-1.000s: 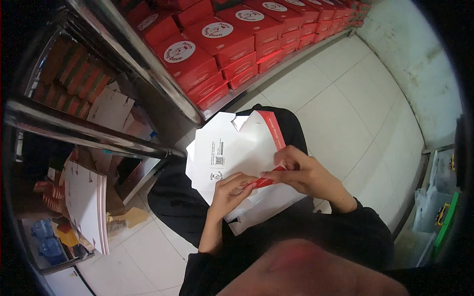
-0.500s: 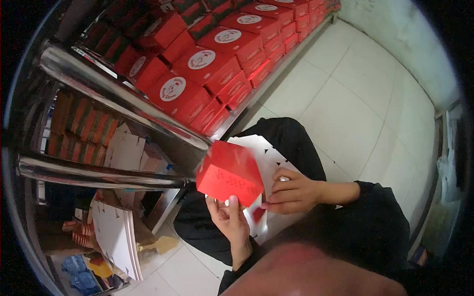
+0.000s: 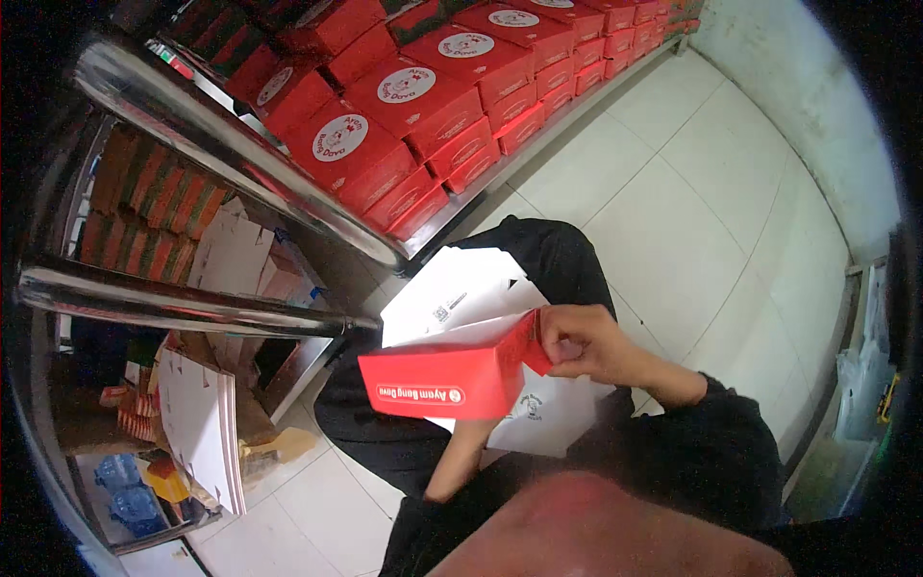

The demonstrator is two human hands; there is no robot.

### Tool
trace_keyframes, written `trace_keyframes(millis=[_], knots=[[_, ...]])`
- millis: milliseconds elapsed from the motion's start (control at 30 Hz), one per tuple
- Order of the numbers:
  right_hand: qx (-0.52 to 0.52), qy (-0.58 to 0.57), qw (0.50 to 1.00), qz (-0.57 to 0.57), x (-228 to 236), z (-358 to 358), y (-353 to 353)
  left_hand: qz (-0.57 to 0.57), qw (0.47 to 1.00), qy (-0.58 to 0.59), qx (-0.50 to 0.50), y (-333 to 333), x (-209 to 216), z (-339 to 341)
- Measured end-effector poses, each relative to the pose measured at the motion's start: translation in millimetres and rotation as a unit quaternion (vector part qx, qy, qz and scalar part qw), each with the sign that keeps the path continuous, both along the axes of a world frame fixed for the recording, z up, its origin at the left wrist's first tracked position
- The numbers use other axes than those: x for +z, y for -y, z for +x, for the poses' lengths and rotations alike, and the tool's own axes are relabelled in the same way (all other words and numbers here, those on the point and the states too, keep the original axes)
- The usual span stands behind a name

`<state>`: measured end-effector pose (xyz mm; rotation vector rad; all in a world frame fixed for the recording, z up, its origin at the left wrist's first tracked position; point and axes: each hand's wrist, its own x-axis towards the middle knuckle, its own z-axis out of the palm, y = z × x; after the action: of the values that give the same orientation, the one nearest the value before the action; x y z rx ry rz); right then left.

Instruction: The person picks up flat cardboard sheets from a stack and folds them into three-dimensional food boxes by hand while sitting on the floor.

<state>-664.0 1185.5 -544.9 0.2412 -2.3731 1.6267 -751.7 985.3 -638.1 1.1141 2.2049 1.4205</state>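
Observation:
A partly folded red cardboard box is above my lap, its printed side facing me and its white inside showing. My right hand is closed on the red flap at the box's right end, fingers curled and thumb pressed in. My left hand reaches up under the box, which hides its fingers; only the wrist and back of my left hand show. Beneath the box, white flat cardboard blanks with small black marks lie across my black-clothed legs.
Stacked red boxes with white round labels fill a metal-edged shelf ahead. Two shiny metal tubes reach in from the left. Below them stand white cardboard sheets and bundled orange-brown packs. Pale floor tiles lie to the right.
The red box has turned and tipped, so its printed side and white inside now show. My right hand has moved up onto its end flap; my left fingers have gone out of sight.

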Motion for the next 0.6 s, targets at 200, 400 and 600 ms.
trace_keyframes(millis=[200, 400, 600], knots=[[-0.063, -0.029, 0.993, 0.098, -13, 8, 36, 0.089, 0.981, 0.17, -0.007, 25, -36, 9], [-0.104, 0.159, 0.98, -0.051, -25, 10, 62, 0.169, 0.98, 0.012, -0.1, 23, 6, 4], [-0.116, 0.161, 0.98, 0.002, -33, 27, 10, 0.006, 0.972, -0.213, -0.102, 81, 35, -31]])
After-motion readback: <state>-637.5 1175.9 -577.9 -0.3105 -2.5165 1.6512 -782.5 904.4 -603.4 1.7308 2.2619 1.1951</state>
